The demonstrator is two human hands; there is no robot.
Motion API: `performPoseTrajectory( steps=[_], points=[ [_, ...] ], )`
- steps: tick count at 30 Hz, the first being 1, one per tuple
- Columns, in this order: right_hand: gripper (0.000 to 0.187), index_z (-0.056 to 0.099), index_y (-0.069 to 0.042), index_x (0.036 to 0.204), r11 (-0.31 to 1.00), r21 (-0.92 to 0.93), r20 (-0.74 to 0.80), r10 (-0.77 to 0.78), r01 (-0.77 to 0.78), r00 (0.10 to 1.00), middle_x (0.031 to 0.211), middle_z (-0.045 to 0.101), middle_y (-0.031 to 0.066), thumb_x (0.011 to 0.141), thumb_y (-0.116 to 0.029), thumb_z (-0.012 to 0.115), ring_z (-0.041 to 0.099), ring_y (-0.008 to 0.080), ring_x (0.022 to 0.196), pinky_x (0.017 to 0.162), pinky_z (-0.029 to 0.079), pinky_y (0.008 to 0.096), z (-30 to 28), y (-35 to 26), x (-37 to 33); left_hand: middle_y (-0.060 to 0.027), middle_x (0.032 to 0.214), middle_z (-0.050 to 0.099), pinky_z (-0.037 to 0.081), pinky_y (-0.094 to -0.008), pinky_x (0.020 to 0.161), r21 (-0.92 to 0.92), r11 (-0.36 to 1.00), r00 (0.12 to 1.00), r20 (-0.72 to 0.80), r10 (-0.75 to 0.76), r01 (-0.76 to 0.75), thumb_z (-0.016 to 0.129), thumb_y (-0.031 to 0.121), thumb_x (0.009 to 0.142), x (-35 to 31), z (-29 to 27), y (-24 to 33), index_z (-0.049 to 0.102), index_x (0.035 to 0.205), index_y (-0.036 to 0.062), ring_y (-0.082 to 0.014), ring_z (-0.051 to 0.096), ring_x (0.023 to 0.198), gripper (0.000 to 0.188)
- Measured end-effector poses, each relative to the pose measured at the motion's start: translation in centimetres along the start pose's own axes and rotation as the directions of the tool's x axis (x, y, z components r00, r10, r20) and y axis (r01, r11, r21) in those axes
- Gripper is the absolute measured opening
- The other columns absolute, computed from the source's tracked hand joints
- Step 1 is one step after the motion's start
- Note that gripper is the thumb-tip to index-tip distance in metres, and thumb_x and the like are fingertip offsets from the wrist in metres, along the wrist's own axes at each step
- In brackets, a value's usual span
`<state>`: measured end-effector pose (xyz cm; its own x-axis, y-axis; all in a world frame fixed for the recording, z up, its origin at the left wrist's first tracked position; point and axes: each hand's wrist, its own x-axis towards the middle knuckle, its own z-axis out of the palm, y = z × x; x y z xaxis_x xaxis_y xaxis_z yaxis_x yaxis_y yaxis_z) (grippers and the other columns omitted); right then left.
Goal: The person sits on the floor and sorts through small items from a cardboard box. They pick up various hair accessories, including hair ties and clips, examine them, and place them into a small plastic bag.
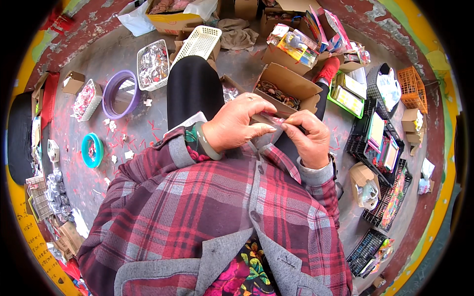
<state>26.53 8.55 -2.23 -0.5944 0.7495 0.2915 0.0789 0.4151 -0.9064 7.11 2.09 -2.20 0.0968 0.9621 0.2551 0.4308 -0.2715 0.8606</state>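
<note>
In front of my chest, my left hand (239, 123) pinches one side of a small clear plastic bag (264, 132) with a pinkish strip along its top. From the other side my right hand (308, 137) grips the bag's top edge between thumb and fingertips. The fingers partly cover the bag, and I cannot make out what, if anything, is inside. Just beyond my hands stands an open cardboard box (308, 91) with dark and coloured cord-like pieces in it. Another box with shiny packets (230, 92) lies partly hidden beside my left hand.
To the left are a white basket of packets (165, 81), a purple basin (134, 102), a teal bowl (100, 150) and scattered red scraps. A cream basket (200, 43) stands beyond my knee. Black crates (363, 153), a green tray (359, 114) and an orange crate (412, 89) line the right.
</note>
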Motion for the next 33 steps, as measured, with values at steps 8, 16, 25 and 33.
performPoseTrajectory(
  steps=[8,16,25,33],
  points=[
    [0.008,0.065,-0.004,0.075,0.981,-0.161,0.079,-0.1,0.112,0.992,0.07,0.06,0.0063,0.068,-0.003,0.07,0.057,0.0193,0.067,0.062,0.044,0.029,0.5,-0.9,0.2,-0.0035,0.076,0.062,0.046,-0.0334,0.069,0.133,0.962,0.971,0.047,0.235,-0.24,0.069,0.01,0.073,0.2,0.1,-1.0,0.065,0.08,0.0082,-0.0224,0.058,0.076,0.009],
    [0.01,0.066,-0.004,0.074,0.97,-0.198,0.073,-0.13,0.142,0.989,0.069,0.06,0.0064,0.067,-0.005,0.072,0.057,0.0193,0.066,0.06,0.044,0.0294,0.4,-1.3,0.1,-0.0058,0.073,0.061,0.047,-0.0327,0.067,0.134,0.971,0.98,0.053,0.194,-0.199,0.069,0.01,0.073,-0.4,-0.6,-0.8,0.066,0.08,0.0069,-0.0221,0.058,0.074,0.008],
    [0.01,0.064,-0.001,0.074,0.994,-0.096,0.011,-0.059,0.06,0.998,0.07,0.06,0.0082,0.068,-0.003,0.072,0.057,0.0193,0.067,0.062,0.044,0.0285,0.2,-1.3,0.1,-0.0068,0.075,0.062,0.046,-0.0311,0.068,0.12,0.985,0.992,0.033,0.124,-0.127,0.068,0.008,0.075,-0.4,-1.0,-0.8,0.066,0.08,0.0053,-0.0222,0.058,0.076,0.006],
    [0.005,0.063,0.002,0.079,0.994,0.1,0.021,0.047,-0.049,0.999,0.077,0.061,0.0071,0.078,-0.003,0.064,0.056,0.0154,0.072,0.065,0.044,0.0273,-0.2,-0.7,0.1,-0.0049,0.08,0.063,0.047,-0.0271,0.066,-0.215,0.968,0.989,0.096,-0.108,0.127,0.061,0.007,0.083,-0.5,-1.0,-1.2,0.064,0.086,0.0014,-0.0145,0.058,0.073,0.007]
  ],
)
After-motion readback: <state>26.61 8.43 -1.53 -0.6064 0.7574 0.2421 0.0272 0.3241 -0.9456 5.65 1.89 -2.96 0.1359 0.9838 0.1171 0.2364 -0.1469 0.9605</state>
